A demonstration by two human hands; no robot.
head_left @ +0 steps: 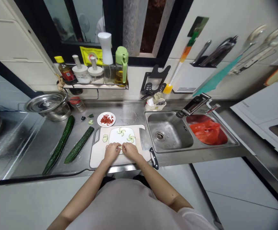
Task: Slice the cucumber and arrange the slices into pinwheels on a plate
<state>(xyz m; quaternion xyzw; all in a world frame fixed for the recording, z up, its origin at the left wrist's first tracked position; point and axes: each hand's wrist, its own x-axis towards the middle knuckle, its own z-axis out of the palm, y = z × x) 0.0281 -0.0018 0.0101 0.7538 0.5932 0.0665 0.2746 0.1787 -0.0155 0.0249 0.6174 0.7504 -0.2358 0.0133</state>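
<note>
A white square plate (122,139) lies on the cutting board (97,156). On it are fans of thin cucumber slices, one group (121,131) at the back and another (130,138) at the right. My left hand (112,151) and my right hand (130,150) meet over the plate's near edge, fingers bent and pinched at cucumber slices (121,149) there. My fingertips partly cover these slices. A small stack of cucumber slices (105,138) sits on the board left of the plate. Behind the board stands a round plate (100,122) of chopped red pieces.
Two cucumbers, one long (59,145) and one cut (79,145), lie at the left. A knife (153,158) rests at the board's right edge, handle towards me. Beyond it is a double sink (169,131) with a red bag (207,131). A steel pot (55,108) stands back left.
</note>
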